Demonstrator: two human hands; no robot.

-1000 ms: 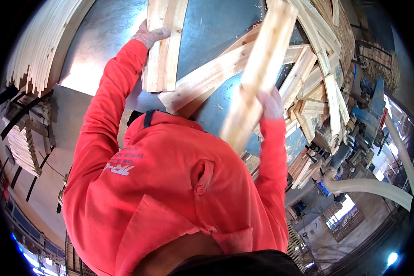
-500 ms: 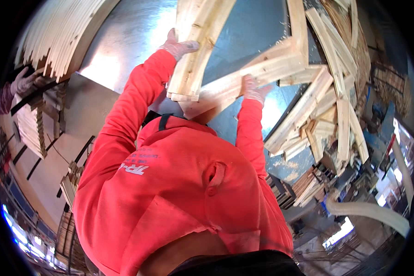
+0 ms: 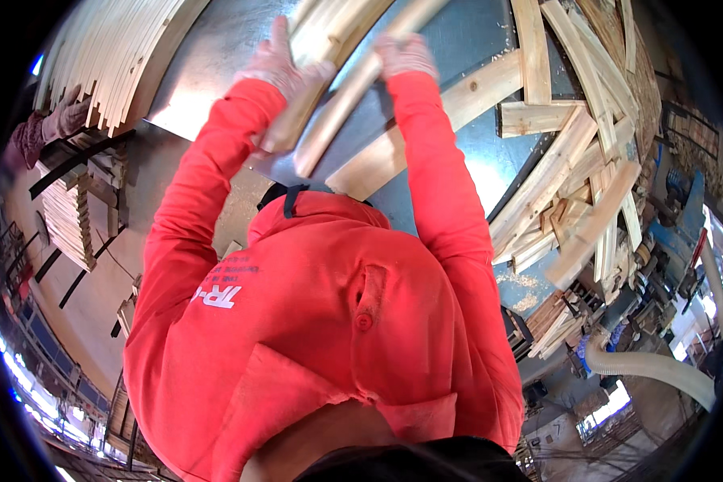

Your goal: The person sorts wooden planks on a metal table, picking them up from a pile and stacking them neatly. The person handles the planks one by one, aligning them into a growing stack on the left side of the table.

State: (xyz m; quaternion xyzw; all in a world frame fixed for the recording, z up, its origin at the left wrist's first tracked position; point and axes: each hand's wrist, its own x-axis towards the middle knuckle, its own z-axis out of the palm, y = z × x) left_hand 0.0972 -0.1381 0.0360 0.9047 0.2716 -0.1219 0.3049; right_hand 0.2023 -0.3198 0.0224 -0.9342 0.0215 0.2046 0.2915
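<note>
My left hand (image 3: 279, 68), in a pale glove, is closed over the edge of a wooden board (image 3: 333, 44) at the top middle, its thumb pointing away from me. My right hand (image 3: 406, 58), gloved too, grips a narrow wooden strip (image 3: 337, 112) that lies slantwise just right of that board, with a gap between them. Both are slightly blurred. Beneath my right forearm, a third board (image 3: 474, 92) rests on the grey metal table (image 3: 273, 170). The fingertips of both hands are partly hidden.
A tall row of stacked strips (image 3: 108, 60) fills the far left, where another person's gloved hand (image 3: 66, 116) touches it. Loose boards (image 3: 542, 181) lie heaped on the right, one upright board (image 3: 532, 52) beside them. A pale flexible hose (image 3: 651, 369) runs at lower right.
My right hand has left the slanted board and moved up and left onto the strip, which now lies apart from the left-hand board. My left hand moved slightly left. A blurred board now tops the right heap.
</note>
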